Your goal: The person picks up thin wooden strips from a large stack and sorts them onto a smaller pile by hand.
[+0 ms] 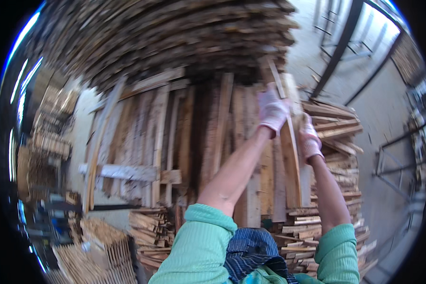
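Both my hands wear pale pinkish-white work gloves and are slightly blurred. My left hand (273, 110) is closed on a long narrow wooden board (290, 165), which runs lengthwise away from me over the right part of a layer of boards. Lower along that board's right side, my right hand (309, 139) is closed at the edge of the boards. A pale plank (292, 92) lies just beyond it. Under and left of my arms, several rough boards (244, 118) lie side by side. My fingertips are partly hidden.
A tall stack of boards (175, 38) rises at the far side. Short offcuts (336, 123) are piled to the right, and more sticks (149, 232) at the near left. A loose slat (102, 146) slants across the left. Dark metal frames (338, 47) stand on the floor at right.
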Demonstrator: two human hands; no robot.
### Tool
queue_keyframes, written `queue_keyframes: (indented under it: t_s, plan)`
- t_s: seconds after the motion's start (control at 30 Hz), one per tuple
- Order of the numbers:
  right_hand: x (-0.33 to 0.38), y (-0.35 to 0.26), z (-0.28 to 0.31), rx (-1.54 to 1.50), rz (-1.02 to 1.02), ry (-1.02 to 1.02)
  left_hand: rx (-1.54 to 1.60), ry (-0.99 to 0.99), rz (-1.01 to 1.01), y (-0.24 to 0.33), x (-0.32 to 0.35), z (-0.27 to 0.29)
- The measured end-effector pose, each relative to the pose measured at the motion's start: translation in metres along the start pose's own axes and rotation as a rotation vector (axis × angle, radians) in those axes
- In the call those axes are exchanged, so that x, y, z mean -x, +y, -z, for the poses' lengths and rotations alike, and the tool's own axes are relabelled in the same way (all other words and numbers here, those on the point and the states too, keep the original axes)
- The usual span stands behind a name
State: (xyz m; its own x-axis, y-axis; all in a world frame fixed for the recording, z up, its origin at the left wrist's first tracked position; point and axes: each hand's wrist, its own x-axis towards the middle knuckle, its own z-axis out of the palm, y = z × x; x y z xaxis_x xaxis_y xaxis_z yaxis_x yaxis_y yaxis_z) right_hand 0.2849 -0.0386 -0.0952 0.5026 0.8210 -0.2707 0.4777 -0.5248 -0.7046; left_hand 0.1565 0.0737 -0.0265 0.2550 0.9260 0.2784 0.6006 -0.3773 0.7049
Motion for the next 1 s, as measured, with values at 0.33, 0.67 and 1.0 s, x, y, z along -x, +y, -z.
queue_keyframes:
  t_s: [0.33,0.67,1.0]
  plan:
    - [0.091,-0.137,-0.025,-0.057,0.485,0.196,0.454,-0.275,0.081,-0.022,-0.011,0.278]
    - [0.143,-0.251,-0.157,0.351,0.084,-0.113,-0.373,-0.172,0.33,-0.231,0.019,0.464]
    - [0.11,-0.168,-0.057,0.017,0.355,-0.121,-0.639,0.195,-0.583,-0.155,0.047,0.407]
